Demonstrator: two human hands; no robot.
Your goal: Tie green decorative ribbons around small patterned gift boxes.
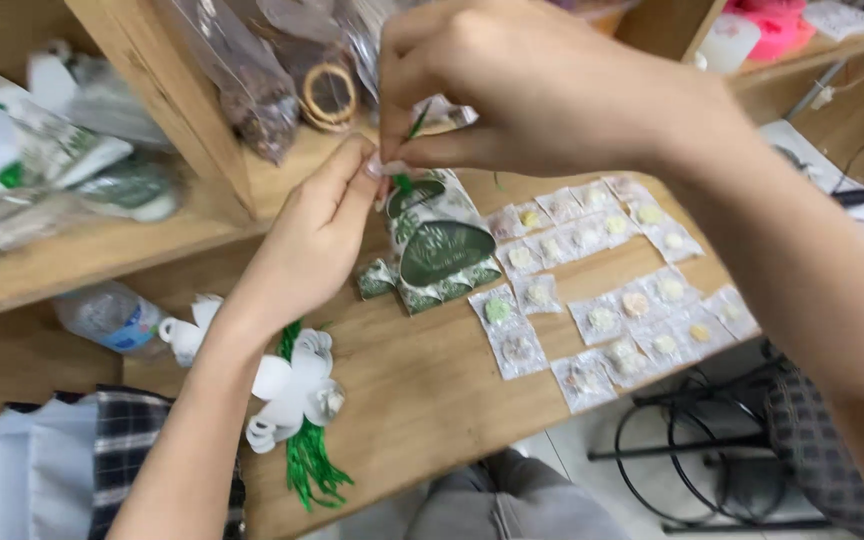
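A folded ornament of green-and-white patterned paper loops is held up over the wooden tabletop. My left hand pinches the ornament's top left edge between thumb and fingers. My right hand is just above it, fingers closed on a thin green strip that runs down into the ornament's top. A second ornament of white paper loops with a green fringe tail lies on the table under my left forearm.
Several small clear packets with pale round pieces lie in rows on the table's right half. A plastic water bottle lies at left. Wooden shelves behind hold plastic bags and a wooden ring. A black wire stool stands below right.
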